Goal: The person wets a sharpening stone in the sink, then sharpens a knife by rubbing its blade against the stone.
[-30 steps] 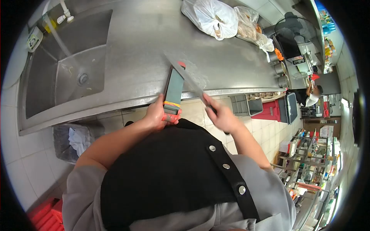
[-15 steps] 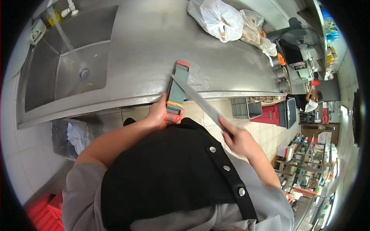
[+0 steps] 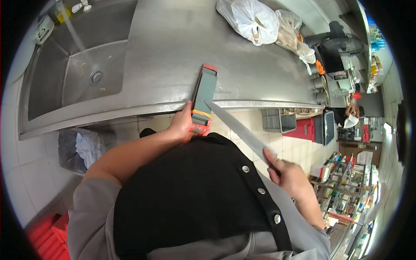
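A green whetstone (image 3: 205, 93) sits in a holder with red ends, yellow and red bands around its near part. My left hand (image 3: 183, 124) is closed around the holder's near end, and the far end reaches over the steel counter (image 3: 160, 52). In my right hand (image 3: 289, 173), a long knife (image 3: 238, 128) is gripped by its handle, which my fingers mostly hide. The blade slants up and left, its tip overlapping the lower half of the stone.
At left is a steel sink (image 3: 96, 56) with water running into it. White plastic bags (image 3: 251, 19) lie at the counter's far side, near a black fan (image 3: 342, 43). Below the counter stand a bin (image 3: 80, 149) and a grey crate (image 3: 277, 121). Another person (image 3: 352, 115) is far right.
My right hand has drawn the knife down and right, so its tip moved from the stone's upper part to its lower half. My left hand keeps its hold.
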Demonstrator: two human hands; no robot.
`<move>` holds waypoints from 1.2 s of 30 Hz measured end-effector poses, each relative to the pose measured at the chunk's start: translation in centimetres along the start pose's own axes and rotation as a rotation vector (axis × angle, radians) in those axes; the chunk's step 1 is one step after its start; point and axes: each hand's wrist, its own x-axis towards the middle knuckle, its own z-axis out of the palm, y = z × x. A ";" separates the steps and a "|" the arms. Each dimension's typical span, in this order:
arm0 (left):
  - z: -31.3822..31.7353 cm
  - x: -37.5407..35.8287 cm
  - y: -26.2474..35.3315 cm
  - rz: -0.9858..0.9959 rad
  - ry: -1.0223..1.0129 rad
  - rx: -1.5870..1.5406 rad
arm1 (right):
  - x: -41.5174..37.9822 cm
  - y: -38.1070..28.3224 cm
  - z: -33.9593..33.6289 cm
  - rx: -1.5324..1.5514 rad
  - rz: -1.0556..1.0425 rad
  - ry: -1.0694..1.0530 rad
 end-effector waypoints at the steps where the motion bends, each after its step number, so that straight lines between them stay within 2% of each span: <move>1: 0.0 -0.2 -0.1 0.002 -0.010 0.012 | -0.1 -0.4 0.1 -0.062 -0.003 0.031; 2: 0.1 -0.3 -0.1 -0.015 0.015 0.006 | 1.5 -0.5 0.5 -0.129 0.041 0.012; 4: 0.8 -0.5 0.2 -0.037 0.059 -0.019 | 4.9 0.1 2.4 -0.101 -0.015 0.134; 7: 0.8 -0.3 0.0 -0.041 0.074 -0.011 | 3.4 0.0 2.5 -0.060 -0.054 0.145; 11: 0.7 -0.2 0.0 -0.016 0.038 -0.015 | -2.2 -0.9 -1.3 -0.072 0.061 -0.095; 14: 0.4 -0.3 -0.4 -0.016 0.030 -0.003 | 2.1 -0.6 1.3 -0.184 0.093 0.008; 15: 0.5 -0.4 -0.2 -0.017 0.042 0.001 | 4.0 0.1 2.5 -0.126 0.021 0.105; 17: 0.9 -0.5 0.1 -0.015 0.060 0.006 | 4.2 0.0 2.5 -0.115 -0.002 0.125; 18: 1.0 -0.7 0.2 -0.017 0.066 0.007 | 4.2 0.0 2.5 -0.110 -0.011 0.130; 21: 0.7 -0.4 -0.1 -0.011 0.029 -0.005 | -0.9 -1.3 -0.2 -0.207 0.063 -0.031; 24: 0.6 -0.2 0.0 -0.009 0.052 -0.010 | 0.2 -1.5 0.7 -0.248 0.114 -0.011; 28: 1.3 -0.6 0.0 -0.010 0.090 -0.029 | 3.9 -0.6 2.9 -0.162 0.039 0.130; 32: 1.6 -0.6 -0.1 0.002 0.088 -0.024 | -0.7 -1.8 1.8 -0.245 0.144 -0.030; 36: 1.3 -0.3 -0.4 0.023 0.084 -0.027 | 2.6 -2.6 2.5 -0.212 0.118 0.078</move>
